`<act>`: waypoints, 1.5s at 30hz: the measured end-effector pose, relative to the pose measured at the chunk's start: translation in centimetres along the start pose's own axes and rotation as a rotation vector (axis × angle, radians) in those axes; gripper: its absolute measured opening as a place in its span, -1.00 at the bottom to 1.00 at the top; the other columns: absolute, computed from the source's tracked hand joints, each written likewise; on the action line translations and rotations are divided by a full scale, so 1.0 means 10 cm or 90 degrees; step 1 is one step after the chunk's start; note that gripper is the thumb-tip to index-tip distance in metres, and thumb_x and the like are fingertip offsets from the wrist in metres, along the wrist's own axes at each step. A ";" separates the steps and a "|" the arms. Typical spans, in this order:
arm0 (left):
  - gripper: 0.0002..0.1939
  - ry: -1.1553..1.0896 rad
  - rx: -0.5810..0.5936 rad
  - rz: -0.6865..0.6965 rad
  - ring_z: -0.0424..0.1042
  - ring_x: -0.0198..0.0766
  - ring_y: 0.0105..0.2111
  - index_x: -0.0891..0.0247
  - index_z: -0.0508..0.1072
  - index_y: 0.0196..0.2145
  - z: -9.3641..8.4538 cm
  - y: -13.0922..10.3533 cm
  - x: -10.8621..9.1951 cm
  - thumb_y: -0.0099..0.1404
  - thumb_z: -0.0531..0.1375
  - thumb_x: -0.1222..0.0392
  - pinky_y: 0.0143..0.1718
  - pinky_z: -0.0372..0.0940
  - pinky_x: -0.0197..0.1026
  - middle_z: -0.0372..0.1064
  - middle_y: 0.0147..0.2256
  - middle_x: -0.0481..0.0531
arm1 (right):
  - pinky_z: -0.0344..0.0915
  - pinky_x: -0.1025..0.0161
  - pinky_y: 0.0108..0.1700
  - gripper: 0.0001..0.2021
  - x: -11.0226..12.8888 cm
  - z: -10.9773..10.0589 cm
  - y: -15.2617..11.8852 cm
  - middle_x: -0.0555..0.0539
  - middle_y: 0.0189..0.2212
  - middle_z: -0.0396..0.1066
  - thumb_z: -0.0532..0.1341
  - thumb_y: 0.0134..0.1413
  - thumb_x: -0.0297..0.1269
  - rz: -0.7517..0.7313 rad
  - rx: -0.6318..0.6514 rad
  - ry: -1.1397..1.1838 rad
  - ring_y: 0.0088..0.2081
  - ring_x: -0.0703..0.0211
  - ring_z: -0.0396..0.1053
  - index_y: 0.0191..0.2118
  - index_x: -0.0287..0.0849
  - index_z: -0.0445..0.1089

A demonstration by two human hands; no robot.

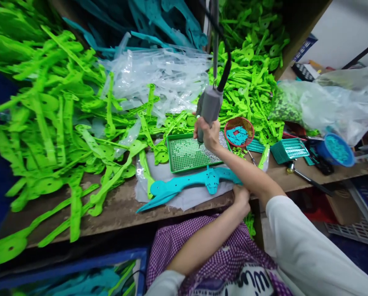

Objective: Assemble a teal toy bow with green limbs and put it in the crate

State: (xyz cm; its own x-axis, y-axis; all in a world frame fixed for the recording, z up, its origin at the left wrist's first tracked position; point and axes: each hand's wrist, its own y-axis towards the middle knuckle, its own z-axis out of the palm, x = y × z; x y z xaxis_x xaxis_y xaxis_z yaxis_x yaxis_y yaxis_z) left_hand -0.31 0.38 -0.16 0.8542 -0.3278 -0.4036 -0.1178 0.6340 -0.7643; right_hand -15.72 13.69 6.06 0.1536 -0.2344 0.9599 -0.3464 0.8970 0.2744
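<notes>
Large "Wi" and smaller, partly hidden "AMEN STAT" on the purple checked apron (199, 236), the rest unreadable.

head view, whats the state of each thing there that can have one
electric screwdriver, gripped, tip down; on or off unclear
right hand, closed around it
left hand, at the long turquoise part's right end; grip unclear
long turquoise part, lying down
green tray, partly filled
red basket, holding turquoise pieces
blue tub, holding turquoise pieces
</notes>
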 end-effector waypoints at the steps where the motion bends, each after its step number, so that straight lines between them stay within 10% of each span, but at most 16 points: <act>1: -0.70 0.004 0.014 0.007 0.37 -0.30 -0.42 0.23 0.32 -0.49 0.00 0.00 -0.01 -0.19 0.37 0.26 -0.38 0.27 -0.28 0.41 -0.48 -0.06 | 0.21 0.33 -0.56 -0.53 0.11 -0.07 0.00 0.15 -0.68 0.19 0.18 -0.01 0.21 -0.004 -0.020 -0.001 -0.65 0.38 0.21 -0.32 -0.17 0.38; 7: -0.64 0.028 0.056 0.030 0.46 -0.24 -0.40 0.25 0.46 -0.42 0.00 0.01 -0.06 -0.24 0.42 0.19 -0.35 0.35 -0.21 0.51 -0.39 0.00 | 0.14 0.35 -0.69 -0.43 0.78 -0.97 -0.57 0.16 -0.69 0.15 0.22 -0.16 0.34 -0.047 -0.130 0.017 -0.73 0.36 0.17 -0.32 -0.13 0.38; 13: -0.64 0.040 0.058 0.009 0.50 -0.23 -0.37 0.24 0.52 -0.34 0.01 0.04 -0.05 -0.18 0.42 0.22 -0.28 0.38 -0.18 0.55 -0.37 -0.01 | 0.16 0.31 -0.70 -0.42 0.69 -1.55 -1.22 0.12 -0.70 0.22 0.27 -0.30 0.35 -0.006 -0.191 -0.005 -0.74 0.29 0.22 -0.40 -0.13 0.35; 45: -0.80 0.094 0.055 -0.048 0.52 -0.28 -0.31 0.21 0.50 -0.24 0.04 0.06 -0.14 0.14 0.33 0.22 -0.15 0.42 -0.16 0.55 -0.24 0.04 | 0.22 0.29 -0.55 -0.50 0.48 -1.59 -1.09 0.09 -0.68 0.23 0.21 -0.11 0.29 -0.024 -0.193 -0.089 -0.65 0.30 0.23 -0.52 -0.13 0.32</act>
State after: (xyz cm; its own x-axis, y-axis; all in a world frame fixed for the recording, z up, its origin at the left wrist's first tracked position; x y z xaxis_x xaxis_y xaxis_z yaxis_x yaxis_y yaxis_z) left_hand -1.35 1.45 0.13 0.7745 -0.4716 -0.4216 -0.0071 0.6600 -0.7512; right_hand 3.52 8.76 6.76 0.0254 -0.2991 0.9539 -0.0489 0.9527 0.3001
